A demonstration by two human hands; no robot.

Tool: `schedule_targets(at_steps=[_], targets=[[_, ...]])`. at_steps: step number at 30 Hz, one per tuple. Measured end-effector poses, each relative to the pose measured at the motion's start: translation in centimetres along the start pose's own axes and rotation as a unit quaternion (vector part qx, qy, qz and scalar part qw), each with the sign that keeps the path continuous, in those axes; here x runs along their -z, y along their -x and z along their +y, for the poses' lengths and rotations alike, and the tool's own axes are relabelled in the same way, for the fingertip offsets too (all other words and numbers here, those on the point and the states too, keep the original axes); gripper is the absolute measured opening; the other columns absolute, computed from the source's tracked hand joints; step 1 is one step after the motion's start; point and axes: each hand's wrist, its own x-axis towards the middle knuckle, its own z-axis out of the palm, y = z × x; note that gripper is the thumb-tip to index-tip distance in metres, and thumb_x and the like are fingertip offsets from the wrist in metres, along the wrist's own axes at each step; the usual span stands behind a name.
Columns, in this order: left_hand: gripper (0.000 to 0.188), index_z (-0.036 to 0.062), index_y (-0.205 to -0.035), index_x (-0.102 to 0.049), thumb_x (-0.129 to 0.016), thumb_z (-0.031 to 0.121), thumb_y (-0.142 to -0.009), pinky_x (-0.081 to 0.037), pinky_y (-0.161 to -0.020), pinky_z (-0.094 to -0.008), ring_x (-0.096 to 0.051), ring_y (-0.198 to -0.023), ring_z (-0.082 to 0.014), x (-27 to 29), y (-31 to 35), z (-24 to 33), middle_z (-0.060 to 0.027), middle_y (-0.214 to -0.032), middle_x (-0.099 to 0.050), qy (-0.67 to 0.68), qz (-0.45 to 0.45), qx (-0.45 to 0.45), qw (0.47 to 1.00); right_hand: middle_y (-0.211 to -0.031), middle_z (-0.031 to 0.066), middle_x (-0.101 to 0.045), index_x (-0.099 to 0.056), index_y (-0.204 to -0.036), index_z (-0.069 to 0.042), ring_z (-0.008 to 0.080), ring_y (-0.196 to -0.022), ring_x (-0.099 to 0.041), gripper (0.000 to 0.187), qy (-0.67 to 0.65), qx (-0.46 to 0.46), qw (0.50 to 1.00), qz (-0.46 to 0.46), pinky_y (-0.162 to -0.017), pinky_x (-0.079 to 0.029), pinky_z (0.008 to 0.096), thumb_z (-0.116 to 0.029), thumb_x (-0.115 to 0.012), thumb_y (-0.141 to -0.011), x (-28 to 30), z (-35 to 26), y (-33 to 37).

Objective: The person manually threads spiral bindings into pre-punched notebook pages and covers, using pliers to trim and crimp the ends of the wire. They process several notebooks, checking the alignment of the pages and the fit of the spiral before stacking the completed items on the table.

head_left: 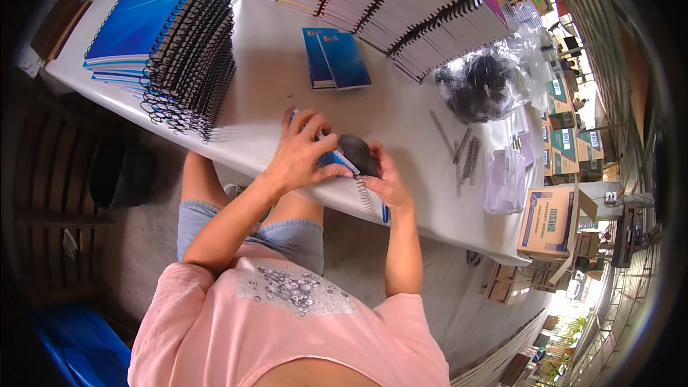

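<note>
At the near edge of the white bench (265,86), the left hand (304,145), half closed, and the right hand (388,180), narrowly curled, flank a small blue notebook (337,162); the left grips it, the right's thumb beside its trailing wire coil (365,197).

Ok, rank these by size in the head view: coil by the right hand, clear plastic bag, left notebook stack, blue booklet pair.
1. Left notebook stack
2. Clear plastic bag
3. Blue booklet pair
4. Coil by the right hand
</note>
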Motion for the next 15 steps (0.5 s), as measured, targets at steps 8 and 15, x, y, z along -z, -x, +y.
schedule_targets(at_steps=[8,15], targets=[[0.051,0.0101,-0.077,-0.057,-0.068,0.057,-0.063,-0.027,-0.095,-0.0590,-0.042,-0.105,-0.0321,0.9,-0.4,0.0,-0.0077,-0.092,-0.049,0.011,-0.045,-0.004,0.999,-0.104,0.0178,-0.063,-0.055,-0.098,-0.001,0.0200,-0.096,-0.060,0.028,-0.094,0.124,0.986,-0.059,-0.085,-0.046,0.0298,0.011,-0.054,-0.072,0.4,-0.8,-0.3],[0.051,0.0089,-0.078,-0.057,-0.068,0.056,-0.064,-0.026,-0.096,-0.0578,-0.041,-0.105,-0.0330,0.3,-1.3,0.0,-0.0090,-0.092,-0.048,0.034,-0.055,0.006,0.998,-0.087,0.0104,-0.068,-0.068,-0.084,-0.001,0.0157,-0.082,-0.062,0.024,0.109,0.171,0.979,0.031,-0.076,-0.047,0.0263,0.010,-0.060,-0.064,1.2,-1.7,-1.1]])
